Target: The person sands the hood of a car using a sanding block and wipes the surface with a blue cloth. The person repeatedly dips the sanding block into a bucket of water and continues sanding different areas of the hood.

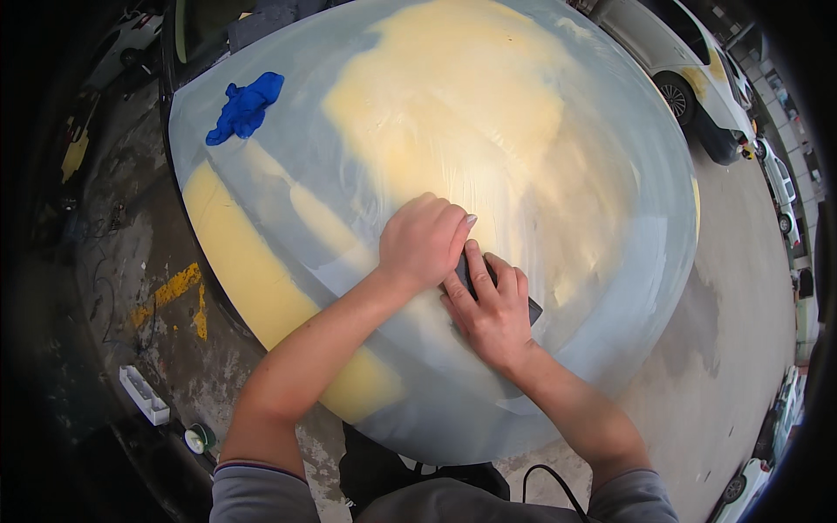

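Before me spreads a curved car hood [649, 261], grey-blue with cream-yellow filler patches [453, 96]. Its surface looks wet and streaked around my hands. My right hand [495, 309] lies over a black sanding block [534, 310], fingers along its top, pressing it to the hood. Only the block's ends and a strip between the fingers show. My left hand [425, 240] is closed in a fist just beyond and left of the block, close to the right fingertips. Whatever that fist holds, if anything, is hidden.
A crumpled blue cloth [246, 108] rests on the hood's far left. On the floor at lower left are a white tray [144, 395] and a small round tub [199, 438]. A white car [663, 44] stands at far right. A black cable [554, 475] hangs near my waist.
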Available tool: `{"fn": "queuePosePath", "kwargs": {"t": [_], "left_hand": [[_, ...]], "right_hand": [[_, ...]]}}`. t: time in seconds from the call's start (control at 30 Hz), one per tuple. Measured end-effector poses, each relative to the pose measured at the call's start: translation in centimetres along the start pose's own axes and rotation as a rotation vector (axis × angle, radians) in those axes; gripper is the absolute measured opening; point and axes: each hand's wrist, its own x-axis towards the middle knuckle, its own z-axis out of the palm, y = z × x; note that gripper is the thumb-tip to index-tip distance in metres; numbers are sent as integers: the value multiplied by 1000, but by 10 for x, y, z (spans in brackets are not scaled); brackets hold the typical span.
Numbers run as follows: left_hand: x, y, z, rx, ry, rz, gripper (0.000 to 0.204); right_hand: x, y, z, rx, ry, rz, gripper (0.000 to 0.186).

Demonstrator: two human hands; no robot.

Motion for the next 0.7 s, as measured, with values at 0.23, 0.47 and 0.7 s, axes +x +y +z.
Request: {"fn": "queuePosePath", "kwargs": {"t": [0.23, 0.47, 0.7], "left_hand": [[117, -62, 6, 135, -39, -162, 32], [2, 19, 12, -3, -31, 19, 18], [128, -42, 34, 93, -11, -154, 31]], "right_hand": [[122, 57, 25, 36, 28, -17, 42], [-12, 16, -12, -19, 9, -5, 48], [124, 93, 21, 27, 130, -43, 37]]}}
